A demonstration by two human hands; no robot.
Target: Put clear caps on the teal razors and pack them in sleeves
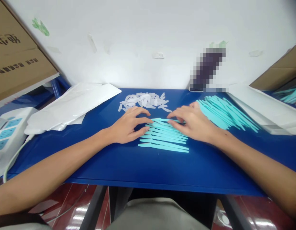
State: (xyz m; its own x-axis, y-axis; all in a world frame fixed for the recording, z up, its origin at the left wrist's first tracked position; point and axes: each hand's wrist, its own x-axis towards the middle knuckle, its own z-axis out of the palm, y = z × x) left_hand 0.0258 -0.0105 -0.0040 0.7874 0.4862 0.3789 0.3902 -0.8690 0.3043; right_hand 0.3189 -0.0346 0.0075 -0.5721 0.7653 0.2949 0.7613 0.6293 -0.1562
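Note:
A neat row of several turquoise plastic sticks (163,142) lies side by side on the blue table (148,169), pointing left to right. My left hand (129,126) rests at the row's left ends, fingers spread and touching the tips. My right hand (192,123) lies over the row's right ends, fingers stretched flat on the upper sticks. Neither hand grips anything. A loose heap of the same turquoise sticks (224,113) lies just right of my right hand. A small pile of clear plastic caps (144,100) sits beyond both hands.
White plastic bags (71,107) lie at the back left. A white power strip (6,127) with a cable sits at the far left edge. Cardboard boxes (16,57) flank both sides. A white tray (262,108) lies at the right. A wall closes the back.

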